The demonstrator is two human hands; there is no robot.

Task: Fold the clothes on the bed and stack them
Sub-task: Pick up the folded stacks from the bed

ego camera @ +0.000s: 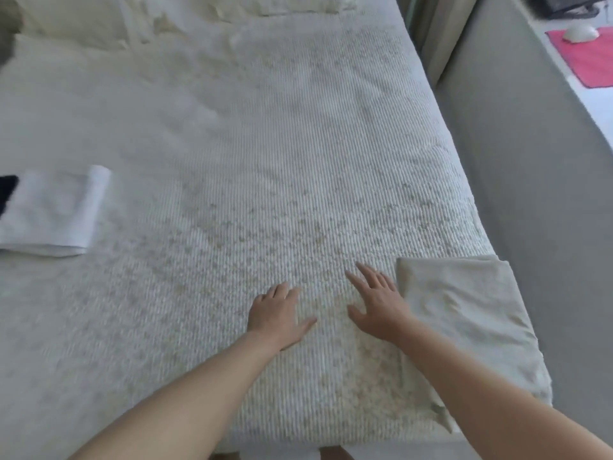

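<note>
A folded cream garment (464,313) lies at the bed's near right corner. At the left edge sits a folded white garment (56,214) with a dark item (7,190) partly on it, cut off by the frame. My left hand (277,315) hovers over or rests flat on the textured white bedspread (265,161), fingers straight, holding nothing. My right hand (378,303) is beside it, fingers spread, just left of the cream garment's edge, and holds nothing. Whether it touches the garment I cannot tell.
Cream pillows (83,18) lie at the head of the bed. A grey partition (517,134) runs along the bed's right side. Beyond it a pink cloth (583,58) with a white object (580,34) lies on a white surface.
</note>
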